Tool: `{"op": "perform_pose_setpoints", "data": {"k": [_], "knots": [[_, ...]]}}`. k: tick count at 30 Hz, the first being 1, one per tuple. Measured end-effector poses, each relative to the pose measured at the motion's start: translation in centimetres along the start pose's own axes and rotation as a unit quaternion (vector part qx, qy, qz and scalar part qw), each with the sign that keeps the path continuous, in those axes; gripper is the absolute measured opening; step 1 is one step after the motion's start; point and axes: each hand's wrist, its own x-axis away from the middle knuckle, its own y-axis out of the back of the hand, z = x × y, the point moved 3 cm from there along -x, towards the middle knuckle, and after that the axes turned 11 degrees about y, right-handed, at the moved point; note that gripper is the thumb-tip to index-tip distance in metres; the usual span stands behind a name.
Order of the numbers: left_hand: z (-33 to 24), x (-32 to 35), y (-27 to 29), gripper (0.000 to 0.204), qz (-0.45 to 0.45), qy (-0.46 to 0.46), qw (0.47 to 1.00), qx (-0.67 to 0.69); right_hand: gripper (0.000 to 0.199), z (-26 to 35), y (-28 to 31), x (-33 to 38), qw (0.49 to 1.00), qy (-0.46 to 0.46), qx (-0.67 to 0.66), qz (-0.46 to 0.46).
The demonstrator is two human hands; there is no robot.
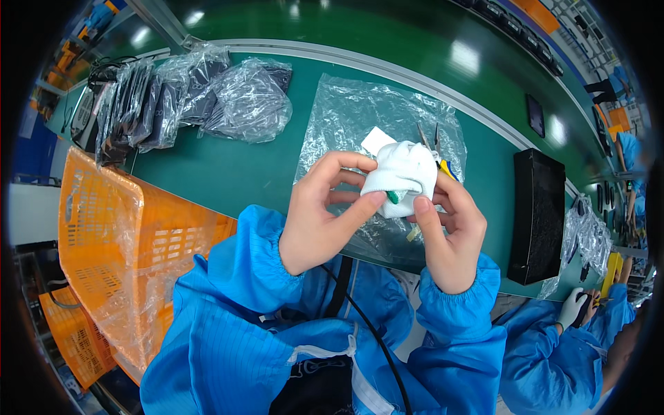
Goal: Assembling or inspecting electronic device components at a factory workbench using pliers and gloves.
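A bundled white knitted glove [401,169] with a bit of green edging sits between my two hands, over the green table. My left hand [330,207] pinches its left side between thumb and fingers. On the other side, my right hand [449,225] grips it with the thumb in front and the fingers behind. Beneath and beyond the glove lies a clear plastic bag [339,104]. On that bag are a small white card [377,140] and a hand tool with yellow-and-blue handles [446,168], partly hidden by the glove and my right hand.
Dark items in clear plastic bags [187,97] pile up at the far left. Orange crates [104,228] stand left of the table. A black tray [538,214] lies at the right, and a dark phone-like slab [535,115] beyond it. A co-worker's gloved hand [573,308] is at the lower right.
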Motion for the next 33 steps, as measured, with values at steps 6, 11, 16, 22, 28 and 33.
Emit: {"op": "perform_pose_setpoints", "data": {"k": [6,11,16,22,28,33], "knots": [[0.6,-0.3,0.5,0.015,0.040,-0.074,0.995,-0.049,0.026,0.3,-0.1,-0.1,0.989,0.102,0.109,0.012],[1.2,-0.8,0.5,0.022,0.081,0.079,0.982,0.152,0.022,-0.9,-0.7,0.1,0.994,0.066,0.057,0.067],[1.6,-0.7,0.9,0.029,0.143,0.185,0.919,0.318,0.017,-3.4,-0.6,0.3,0.987,-0.084,-0.087,0.104],[3.2,0.3,0.5,0.035,0.243,0.271,0.800,0.477,0.022,-4.6,-0.9,0.4,0.963,-0.084,-0.221,0.130],[2.1,0.5,0.2,0.040,0.280,0.252,0.779,0.502,0.021,-5.4,-1.1,0.0,0.960,-0.082,-0.221,0.149],[1.9,-0.4,0.9,0.043,0.155,0.201,0.917,0.307,0.038,-1.8,0.0,-1.0,0.994,0.095,0.062,0.002]]}}
